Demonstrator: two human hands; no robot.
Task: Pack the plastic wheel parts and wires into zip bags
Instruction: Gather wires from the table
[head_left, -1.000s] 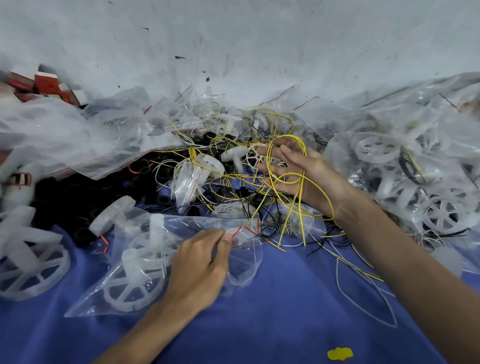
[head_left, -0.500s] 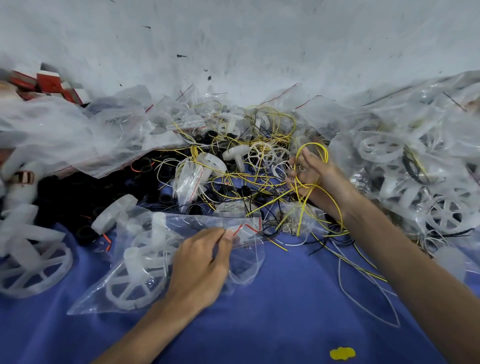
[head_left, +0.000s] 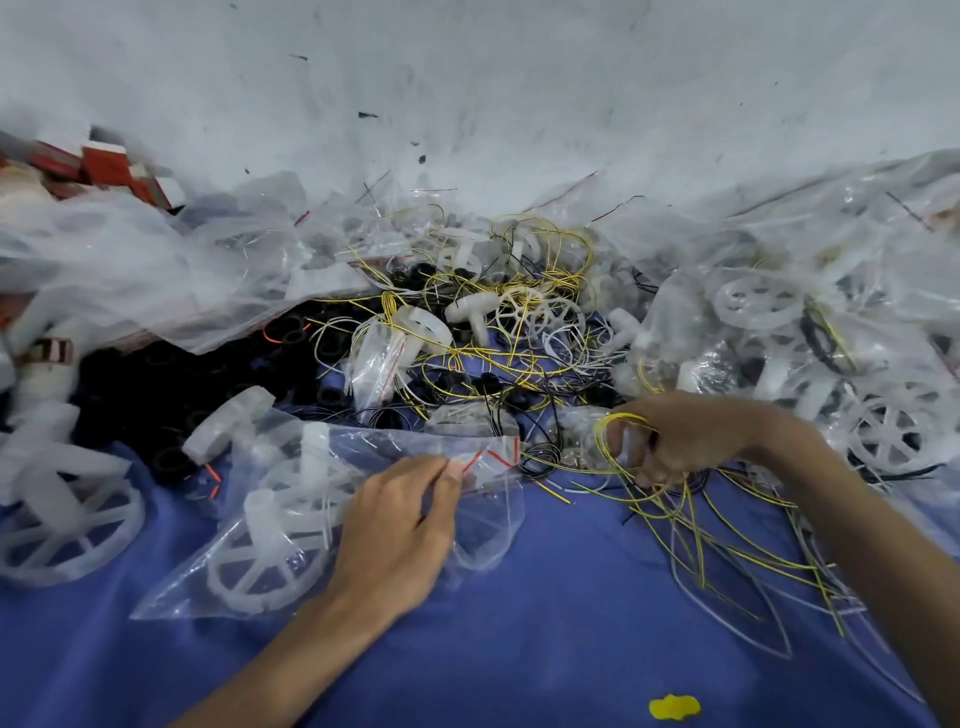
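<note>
Pinches clear plastic zip bag (head_left: 485, 530) holding white spoked plastic wheel (head_left: 249, 582), lower centre, with left hand (head_left: 395, 527); grips looped thin yellow wires (head_left: 605, 447), centre right, with right hand (head_left: 691, 441).

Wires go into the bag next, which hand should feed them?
Right. The right hand grips the yellow wires just beside the zip bag mouth; the left hand pinches that mouth, so it is occupied.
</note>
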